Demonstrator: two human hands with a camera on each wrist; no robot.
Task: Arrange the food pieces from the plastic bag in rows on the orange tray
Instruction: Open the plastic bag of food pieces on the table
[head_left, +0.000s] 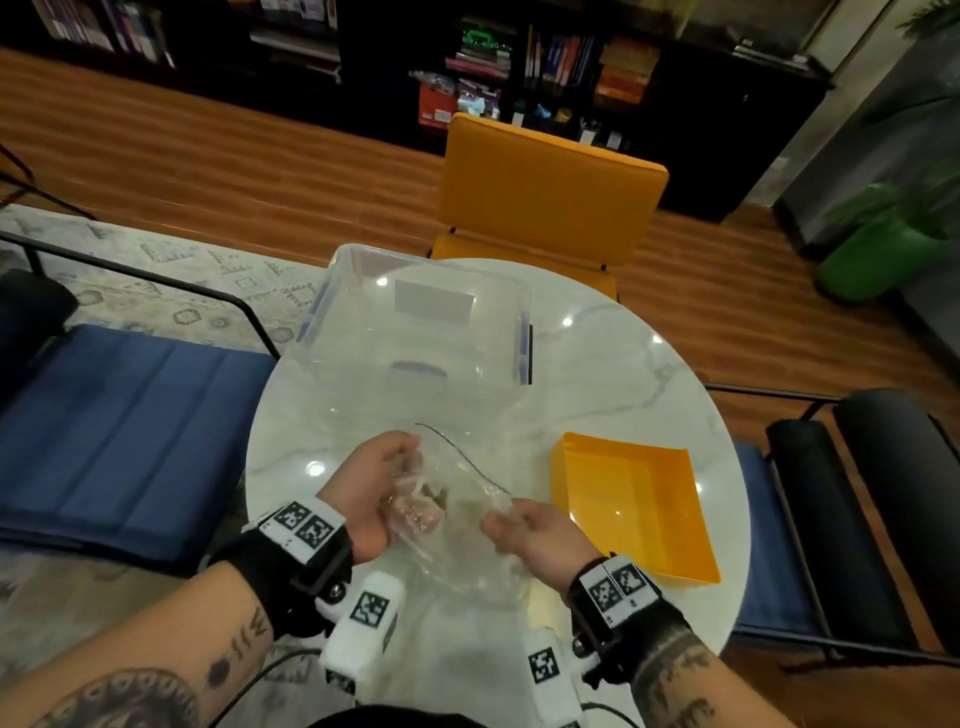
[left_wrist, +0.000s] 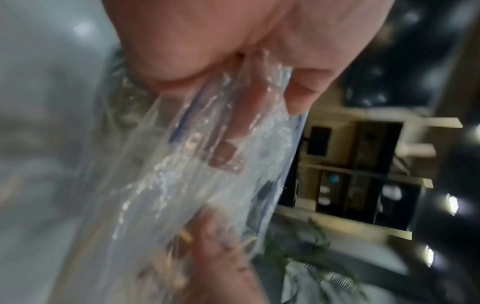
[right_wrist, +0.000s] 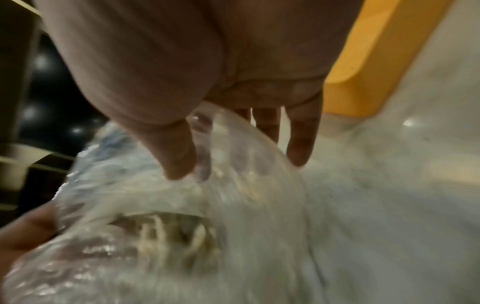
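Clear bag (head_left: 457, 514) held up just above the near edge of the desk (head_left: 623, 364), between both hands, mouth rim curving across the top. Pinkish food pieces (head_left: 418, 512) bunched inside at the left side, against the left palm. Left hand (head_left: 371, 493) curled around the bag's left side, gripping the plastic and the lump within; in the left wrist view, fingers (left_wrist: 249, 115) pressed through the wet film. Right hand (head_left: 535, 530) pinching the bag's right edge between thumb and forefinger, remaining fingers (right_wrist: 301, 139) hanging straighter behind the plastic in the right wrist view. Contents blurred in both wrist views; number of pieces impossible to tell.

Orange tray (head_left: 636, 506) lying on the desk just right of the right hand, apart from the bag, nothing visible in it. Clear tub (head_left: 415, 317) with blue clips at the far side of the desk, beyond the bag. Orange chair (head_left: 550, 192) behind the desk, blue cushion (head_left: 130, 421) to the left. Marker bands on both wrists.
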